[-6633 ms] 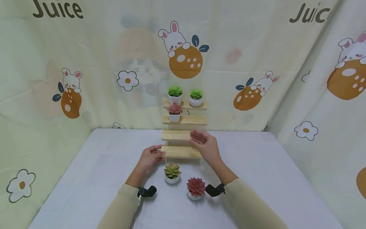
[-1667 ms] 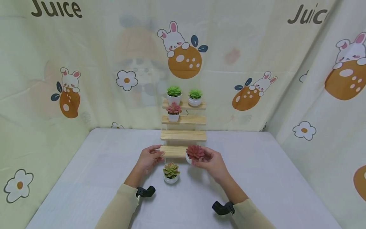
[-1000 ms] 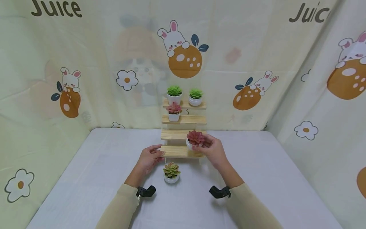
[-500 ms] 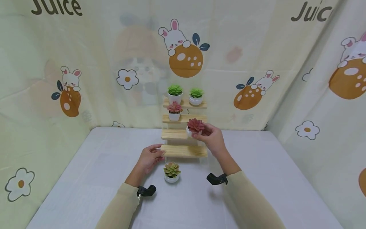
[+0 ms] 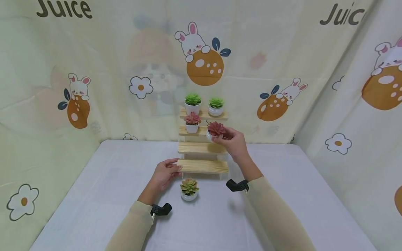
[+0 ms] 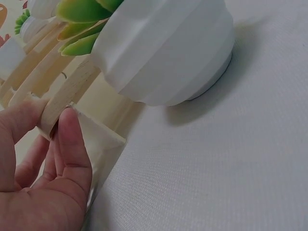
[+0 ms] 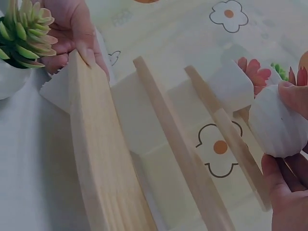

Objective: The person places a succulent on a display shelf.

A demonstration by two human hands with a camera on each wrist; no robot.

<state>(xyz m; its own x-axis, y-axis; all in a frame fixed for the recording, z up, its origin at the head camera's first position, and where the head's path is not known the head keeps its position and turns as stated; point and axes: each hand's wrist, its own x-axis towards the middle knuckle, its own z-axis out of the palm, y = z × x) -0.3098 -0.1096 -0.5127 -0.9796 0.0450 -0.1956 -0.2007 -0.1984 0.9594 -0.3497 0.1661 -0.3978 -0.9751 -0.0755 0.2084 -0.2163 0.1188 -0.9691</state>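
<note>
— What do we have in our right hand (image 5: 233, 143)?

— We pinch the red succulent pot (image 5: 215, 131), held at the second shelf (image 5: 201, 131) of the wooden stepped stand (image 5: 202, 148).

— And our left hand (image 5: 164, 173)?

— Its fingers curl round the bottom shelf's (image 5: 202, 166) left end. Just right of it, the yellow-green succulent pot (image 5: 189, 189) stands on the white table (image 5: 94, 195).

Red succulent (image 5: 216, 128) in small round white ribbed pot, upright, pinched by right hand (image 5: 231, 143) at right end of second-from-top step of wooden stepped stand (image 5: 202, 147). Stand: four pale wood steps, upright at table's back; left hand (image 5: 165, 172) grips bottom step's left end.
</note>
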